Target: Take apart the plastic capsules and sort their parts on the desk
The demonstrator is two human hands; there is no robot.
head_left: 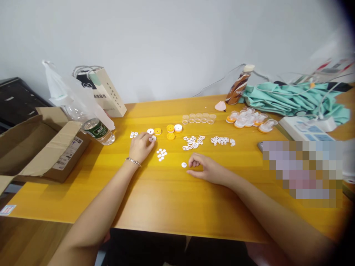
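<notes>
Head view: left hand (140,147) touches white plastic ring (154,138), grip unclear; right hand (207,169) loosely open, white plastic disc (184,164) at its nine o'clock.

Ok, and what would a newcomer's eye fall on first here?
Probably the crumpled mint-green fabric at the far right of the table, then the open cardboard box on its left. Between them, the left hand is at a round white piece with a hole, and the right hand is beside a small white disc.
</notes>
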